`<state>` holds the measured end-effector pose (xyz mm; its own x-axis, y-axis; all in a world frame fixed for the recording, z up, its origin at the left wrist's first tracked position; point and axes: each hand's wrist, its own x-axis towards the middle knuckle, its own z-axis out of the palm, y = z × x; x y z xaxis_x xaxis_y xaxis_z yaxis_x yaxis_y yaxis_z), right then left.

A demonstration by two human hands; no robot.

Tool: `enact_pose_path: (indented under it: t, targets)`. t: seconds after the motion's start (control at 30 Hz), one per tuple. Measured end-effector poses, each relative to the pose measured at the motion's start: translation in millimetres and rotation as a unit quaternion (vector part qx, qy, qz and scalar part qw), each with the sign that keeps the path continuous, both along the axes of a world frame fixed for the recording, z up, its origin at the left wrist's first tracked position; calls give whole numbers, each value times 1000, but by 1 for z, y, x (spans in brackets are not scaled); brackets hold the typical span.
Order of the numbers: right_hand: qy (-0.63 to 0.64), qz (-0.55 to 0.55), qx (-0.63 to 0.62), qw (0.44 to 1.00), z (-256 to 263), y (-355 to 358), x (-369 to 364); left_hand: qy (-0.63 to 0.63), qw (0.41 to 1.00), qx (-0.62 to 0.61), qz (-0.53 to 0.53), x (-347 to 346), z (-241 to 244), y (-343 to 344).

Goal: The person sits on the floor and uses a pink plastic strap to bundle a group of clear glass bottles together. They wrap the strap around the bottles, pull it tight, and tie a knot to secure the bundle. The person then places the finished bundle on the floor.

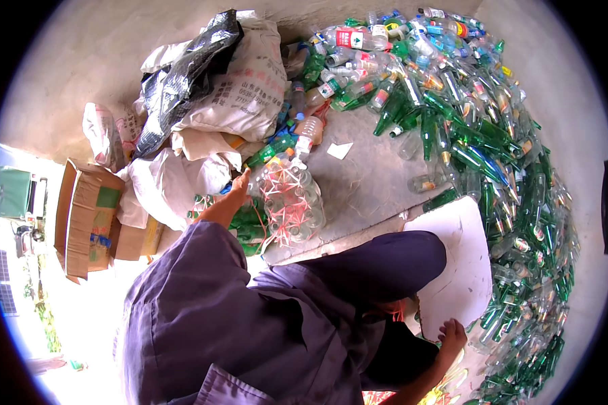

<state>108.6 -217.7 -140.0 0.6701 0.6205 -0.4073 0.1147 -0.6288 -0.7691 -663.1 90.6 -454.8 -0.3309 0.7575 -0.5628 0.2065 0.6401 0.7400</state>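
Note:
My left hand (240,186) reaches out beside a bundle of clear bottles (294,202) bound with pink string. It is seen edge-on, so its grip is unclear. Green bottles (251,228), some also crossed by pink string, lie under and beside my left forearm. Just beyond that hand are a loose green bottle (271,151) and a clear plastic bottle (309,132). On my other side, my right hand (453,334) hangs at the near edge of a white board (456,258), fingers apart and slightly curled. Nothing shows in it.
A large heap of glass and plastic bottles (486,131) curves along the right wall. Printed woven sacks (248,91) and black plastic sheeting (192,86) lie at the back left. An open cardboard box (83,217) stands at the left. A paper scrap (340,150) lies on the floor.

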Motion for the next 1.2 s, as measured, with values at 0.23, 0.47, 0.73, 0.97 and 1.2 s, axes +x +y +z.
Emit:
enact_pose_path:
  t: [0.23,0.47,0.73,0.97,1.2]
  targets:
    - [-91,-115,-29,989,43,-83,58,-106,966,-97,213,77,33,15]
    - [-7,-247,13,969,22,-127,67,-169,956,-77,226,70,27,15]
    - [-119,-187,-34,975,12,-132,56,-318,907,-56,270,63,-15,27]
    - [-195,-103,-72,973,30,-100,32,-435,870,97,210,86,53,135]
    - [-246,-64,-74,964,29,-97,26,-322,945,16,50,137,116,185]
